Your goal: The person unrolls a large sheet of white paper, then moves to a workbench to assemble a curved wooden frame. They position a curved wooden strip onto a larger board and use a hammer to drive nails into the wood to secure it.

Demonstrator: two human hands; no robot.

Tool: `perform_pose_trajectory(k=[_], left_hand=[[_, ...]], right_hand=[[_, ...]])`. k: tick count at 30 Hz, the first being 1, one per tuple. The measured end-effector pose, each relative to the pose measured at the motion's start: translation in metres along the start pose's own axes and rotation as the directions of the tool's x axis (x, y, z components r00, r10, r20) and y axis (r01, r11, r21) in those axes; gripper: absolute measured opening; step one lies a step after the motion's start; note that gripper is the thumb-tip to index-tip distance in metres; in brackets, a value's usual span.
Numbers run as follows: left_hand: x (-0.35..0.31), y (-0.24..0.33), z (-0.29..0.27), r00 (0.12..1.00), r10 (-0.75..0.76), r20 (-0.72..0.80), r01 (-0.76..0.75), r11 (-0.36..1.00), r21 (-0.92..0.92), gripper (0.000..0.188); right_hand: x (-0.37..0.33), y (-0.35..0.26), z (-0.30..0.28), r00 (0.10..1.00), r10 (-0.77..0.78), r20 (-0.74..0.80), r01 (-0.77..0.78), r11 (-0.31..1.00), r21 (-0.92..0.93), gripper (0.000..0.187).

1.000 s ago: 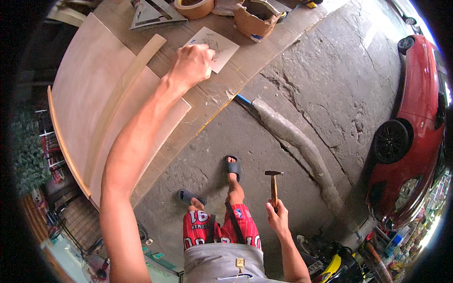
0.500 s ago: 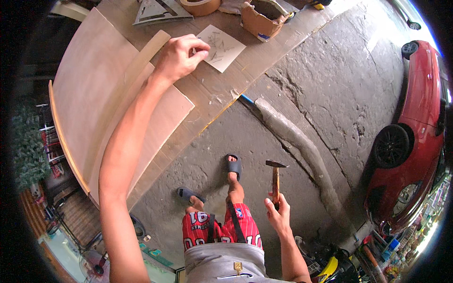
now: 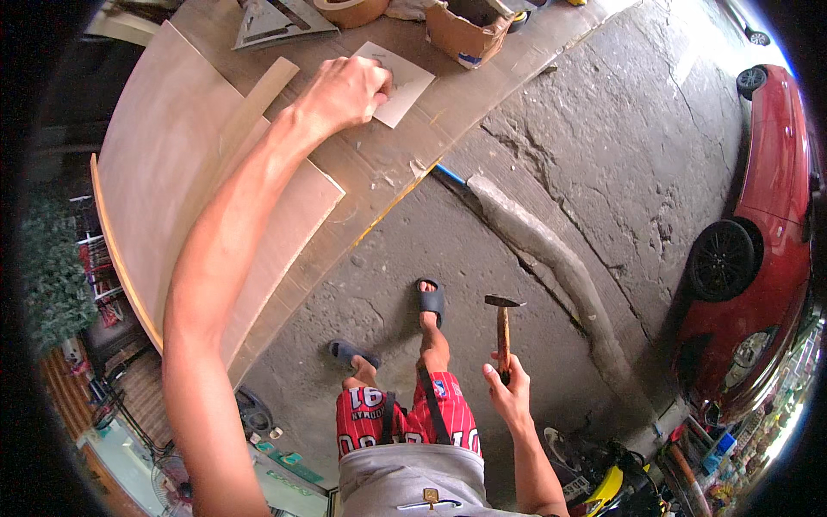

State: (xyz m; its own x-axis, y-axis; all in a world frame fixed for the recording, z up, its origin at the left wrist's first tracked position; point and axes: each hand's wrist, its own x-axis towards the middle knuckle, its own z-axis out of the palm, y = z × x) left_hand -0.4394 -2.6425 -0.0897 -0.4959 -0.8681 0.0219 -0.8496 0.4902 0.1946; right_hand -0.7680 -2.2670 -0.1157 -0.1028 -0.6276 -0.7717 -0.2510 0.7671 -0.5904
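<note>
My right hand [image 3: 509,385] is wrapped round the wooden handle of a hammer [image 3: 503,327]. The hammer stands upright over the floor, its dark metal head at the top. At the far side of the table, my left hand [image 3: 349,93] reaches over a white sheet of paper [image 3: 405,96]. Its fingers are curled down at the sheet, and the fingertips are hidden, so whatever they pinch cannot be made out. Thin dark pieces or marks on the paper lie mostly beneath this hand. A long wooden strip [image 3: 258,99] runs under my left forearm, across a pale wooden panel [image 3: 172,112].
Beyond the paper are a metal triangle square [image 3: 280,24], a roll of brown tape [image 3: 351,10] and a torn cardboard box [image 3: 465,36]. The cardboard-covered table edge [image 3: 379,226] curves past my feet. On the right stands a red car [image 3: 758,250], with a cement ridge [image 3: 551,250] along the floor.
My left hand has moved down onto the paper, fingers curling lower and covering most of the dark pieces or marks. My right hand holds the hammer as before. The view has shifted slightly.
</note>
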Motion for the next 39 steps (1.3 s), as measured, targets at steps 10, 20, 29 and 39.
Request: perform_pose_trajectory(k=[10,20,29,39], left_hand=[[-0.01,0.012,-0.025,0.969,0.099,-0.228,-0.125,0.987,-0.102,0.012],[-0.195,0.152,-0.07,0.984,0.179,0.021,-0.142,0.844,-0.516,0.015],[-0.295,0.131,-0.082,0.999,0.049,0.0,-0.043,0.88,-0.472,0.013],[-0.387,0.155,-0.029,0.802,-0.593,0.068,0.151,0.093,-0.984,0.016]], right_hand=[[0.004,-0.03,0.0,0.965,-0.262,-0.001,0.261,0.965,-0.027,0.026],[-0.016,-0.154,0.085,0.808,-0.496,0.318,0.267,0.79,0.553,0.035],[-0.045,-0.147,0.152,0.712,-0.497,0.496,0.344,0.863,0.371,0.033],[-0.069,-0.114,0.196,0.777,-0.341,0.53,0.001,0.842,0.54,0.035]])
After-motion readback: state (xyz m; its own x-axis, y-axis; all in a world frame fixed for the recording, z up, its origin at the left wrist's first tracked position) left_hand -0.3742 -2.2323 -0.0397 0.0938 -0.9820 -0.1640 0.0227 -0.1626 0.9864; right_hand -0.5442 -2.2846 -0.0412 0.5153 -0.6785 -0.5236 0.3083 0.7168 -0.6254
